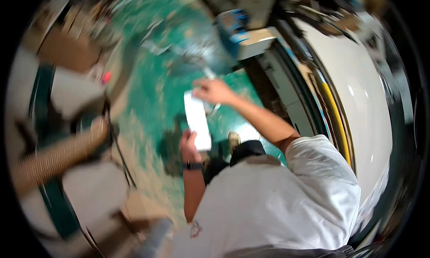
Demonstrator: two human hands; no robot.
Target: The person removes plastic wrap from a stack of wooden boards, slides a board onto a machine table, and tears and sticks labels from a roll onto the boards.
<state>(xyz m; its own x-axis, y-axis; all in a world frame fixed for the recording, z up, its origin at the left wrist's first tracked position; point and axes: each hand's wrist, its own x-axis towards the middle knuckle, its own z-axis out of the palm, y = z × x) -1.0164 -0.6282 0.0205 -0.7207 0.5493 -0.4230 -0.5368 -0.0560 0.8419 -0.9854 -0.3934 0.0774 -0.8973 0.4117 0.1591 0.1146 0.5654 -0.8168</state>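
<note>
Head: left fingers (pixel 192 136) and right fingers (pixel 203 90) grip a white strip (pixel 196 120), long axis forward.

Right hand (pixel 214 91) blurred where it meets the white strip (pixel 197 121), left hand (pixel 190 148) partly hidden behind the strip, shirt emblem (pixel 195 230) too small to make out, shoe (pixel 233 140) mostly covered, ribbed tan tube (pixel 62 156) smeared at left, upper-left clutter (pixel 85 23) blurred beyond telling
</note>
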